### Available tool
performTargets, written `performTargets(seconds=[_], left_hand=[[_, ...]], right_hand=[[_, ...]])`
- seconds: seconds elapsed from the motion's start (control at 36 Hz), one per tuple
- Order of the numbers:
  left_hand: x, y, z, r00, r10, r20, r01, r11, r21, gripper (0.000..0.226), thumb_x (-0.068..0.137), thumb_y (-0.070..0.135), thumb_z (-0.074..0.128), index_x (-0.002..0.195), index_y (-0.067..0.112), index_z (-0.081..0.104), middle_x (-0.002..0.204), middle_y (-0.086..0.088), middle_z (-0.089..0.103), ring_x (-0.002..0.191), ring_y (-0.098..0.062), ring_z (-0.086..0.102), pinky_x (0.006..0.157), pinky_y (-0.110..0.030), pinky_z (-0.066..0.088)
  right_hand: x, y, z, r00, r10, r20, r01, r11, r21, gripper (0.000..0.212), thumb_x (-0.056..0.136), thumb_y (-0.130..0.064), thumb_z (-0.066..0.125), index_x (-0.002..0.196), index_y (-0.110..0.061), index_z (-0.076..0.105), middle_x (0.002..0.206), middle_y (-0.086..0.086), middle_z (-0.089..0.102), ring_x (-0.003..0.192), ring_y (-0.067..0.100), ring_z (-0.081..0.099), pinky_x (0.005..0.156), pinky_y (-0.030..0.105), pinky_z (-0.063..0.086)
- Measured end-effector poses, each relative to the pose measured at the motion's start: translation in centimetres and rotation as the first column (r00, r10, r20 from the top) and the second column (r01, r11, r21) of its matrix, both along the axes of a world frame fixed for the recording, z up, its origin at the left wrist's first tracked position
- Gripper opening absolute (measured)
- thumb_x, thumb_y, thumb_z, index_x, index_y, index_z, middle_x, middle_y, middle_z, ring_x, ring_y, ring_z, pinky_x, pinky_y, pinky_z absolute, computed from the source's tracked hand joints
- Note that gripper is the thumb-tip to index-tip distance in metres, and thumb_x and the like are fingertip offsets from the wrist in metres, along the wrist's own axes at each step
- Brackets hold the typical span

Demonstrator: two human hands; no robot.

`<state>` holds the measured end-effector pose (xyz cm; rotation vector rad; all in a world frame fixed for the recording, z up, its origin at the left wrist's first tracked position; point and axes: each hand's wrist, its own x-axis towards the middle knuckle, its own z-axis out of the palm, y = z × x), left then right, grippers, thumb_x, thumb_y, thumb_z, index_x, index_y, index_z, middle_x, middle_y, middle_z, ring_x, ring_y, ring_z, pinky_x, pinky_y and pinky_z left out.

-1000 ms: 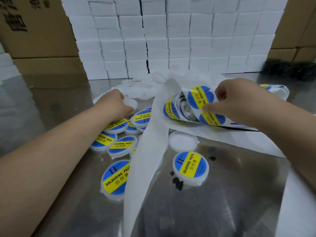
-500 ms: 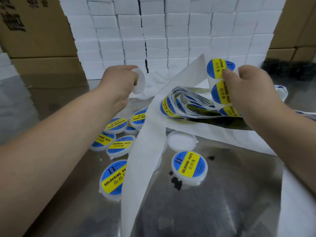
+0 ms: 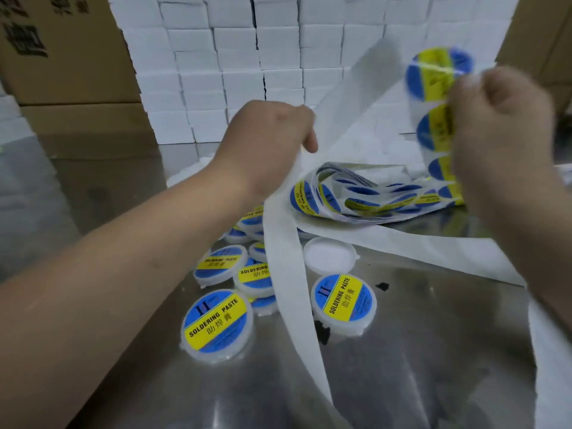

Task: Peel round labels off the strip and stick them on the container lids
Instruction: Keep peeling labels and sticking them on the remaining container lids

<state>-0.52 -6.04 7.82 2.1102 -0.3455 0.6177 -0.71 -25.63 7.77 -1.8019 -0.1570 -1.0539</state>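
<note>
Seemingly midway: pinches white strip of blue-and-yellow round labels (image 3: pixel 430 88), upper right, in right hand (image 3: pixel 501 125); curls left hand (image 3: pixel 266 140) at centre, hold unclear; shows labelled round white plastic lids (image 3: pixel 216 323) lower left, one bare lid (image 3: pixel 329 257) mid-frame.

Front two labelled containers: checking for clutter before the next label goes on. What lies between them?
The bare white backing strip runs down between them, as the head view shows.
</note>
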Motion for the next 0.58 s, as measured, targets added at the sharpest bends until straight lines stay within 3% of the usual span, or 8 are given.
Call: performTargets(seconds=[0.03, 0.06, 0.14, 0.28, 0.36, 0.47, 0.53, 0.58], left_hand=[[-0.2, -0.2, -0.2, 1.0, -0.01, 0.024, 0.01, 1.0, 0.006, 0.026, 0.084, 0.02, 0.052, 0.058, 0.019, 0.058, 0.041, 0.012, 0.04, 0.04, -0.002, 0.037, 0.04, -0.013, 0.029], [-0.7, -0.6, -0.3, 0.998, -0.011, 0.058, 0.01, 1.0, 0.025, 0.02, 0.079, 0.027, 0.055, 0.061, 0.021, 0.06, 0.04, 0.012, 0.04, 0.041, -0.003, 0.037, 0.043, -0.015, 0.03], [-1.2, -1.3, -0.6, 0.99, -0.002, 0.144, -0.019, 0.99, 0.14, 0.004, 0.074, 0.038, 0.057, 0.077, 0.04, 0.058, 0.05, 0.015, 0.046, 0.052, 0.0, 0.044, 0.055, -0.02, 0.037], [-2.3, -2.0, -0.9, 0.959, -0.02, 0.283, -0.069, 0.951, 0.3, 0.034, 0.076, 0.04, 0.055, 0.109, 0.036, 0.063, 0.064, 0.01, 0.043, 0.07, -0.006, 0.043, 0.06, -0.023, 0.035], [-2.0, -2.1, -1.2, 0.962, -0.003, 0.273, -0.099, 0.928, 0.359, 0.032, 0.081, 0.041, 0.057, 0.113, 0.039, 0.061, 0.069, 0.01, 0.044, 0.071, -0.007, 0.043, 0.058, -0.02, 0.031], [-2.2, -2.1, -1.4, 0.963, -0.01, 0.269, -0.104, 0.908, 0.405, 0.027, 0.082, 0.044, 0.056, 0.108, 0.039, 0.063, 0.075, 0.005, 0.047, 0.072, -0.011, 0.045, 0.061, -0.017, 0.033], [-2.2, -2.1, -1.4, 0.968, -0.009, 0.25, -0.093, 0.916, 0.39, 0.027, 0.082, 0.046, 0.058, 0.107, 0.039, 0.064, 0.078, 0.005, 0.047, 0.074, -0.011, 0.046, 0.062, -0.017, 0.034], [-2.1, -2.1, -1.4, 0.975, -0.006, 0.222, -0.078, 0.926, 0.37, 0.028, 0.081, 0.049, 0.058, 0.107, 0.042, 0.064, 0.08, 0.007, 0.046, 0.077, -0.008, 0.046, 0.061, -0.016, 0.032]], right_hand=[[-0.4, 0.9, -0.3, 1.0, 0.006, 0.003, -0.006, 0.998, -0.063, 0.033, 0.088, -0.037, 0.044, 0.065, -0.014, 0.047, 0.056, -0.002, 0.051, 0.053, 0.013, 0.043, 0.054, 0.037, 0.042], [-0.6, 1.3, -0.8, 0.999, 0.032, -0.018, -0.034, 0.99, -0.134, 0.031, 0.09, -0.033, 0.046, 0.067, -0.013, 0.049, 0.057, 0.0, 0.052, 0.053, 0.011, 0.043, 0.055, 0.036, 0.043], [-1.4, 2.0, -1.7, 0.987, 0.134, -0.086, -0.15, 0.962, -0.229, 0.026, 0.09, -0.03, 0.053, 0.078, -0.008, 0.06, 0.064, 0.009, 0.055, 0.059, 0.021, 0.049, 0.058, 0.046, 0.048], [-1.6, 2.4, -1.8, 0.971, 0.21, -0.114, -0.23, 0.949, -0.215, 0.022, 0.085, -0.03, 0.062, 0.072, -0.013, 0.064, 0.061, 0.009, 0.052, 0.053, 0.006, 0.044, 0.052, 0.042, 0.044], [-1.6, 2.5, -1.9, 0.96, 0.251, -0.12, -0.272, 0.937, -0.217, 0.022, 0.087, -0.029, 0.06, 0.066, -0.022, 0.061, 0.06, 0.01, 0.052, 0.053, 0.007, 0.043, 0.051, 0.041, 0.043], [-1.7, 2.6, -2.1, 0.932, 0.32, -0.172, -0.357, 0.894, -0.27, 0.027, 0.093, -0.026, 0.05, 0.07, -0.031, 0.063, 0.076, 0.01, 0.058, 0.067, 0.025, 0.053, 0.057, 0.042, 0.05], [-1.6, 2.5, -2.3, 0.919, 0.332, -0.211, -0.384, 0.873, -0.3, 0.023, 0.091, -0.017, 0.048, 0.077, -0.025, 0.064, 0.076, 0.003, 0.057, 0.069, 0.022, 0.051, 0.058, 0.039, 0.05], [-1.5, 2.4, -2.5, 0.92, 0.314, -0.235, -0.38, 0.859, -0.343, 0.028, 0.085, -0.007, 0.047, 0.078, -0.029, 0.062, 0.08, -0.009, 0.056, 0.065, 0.009, 0.049, 0.055, 0.03, 0.047]])
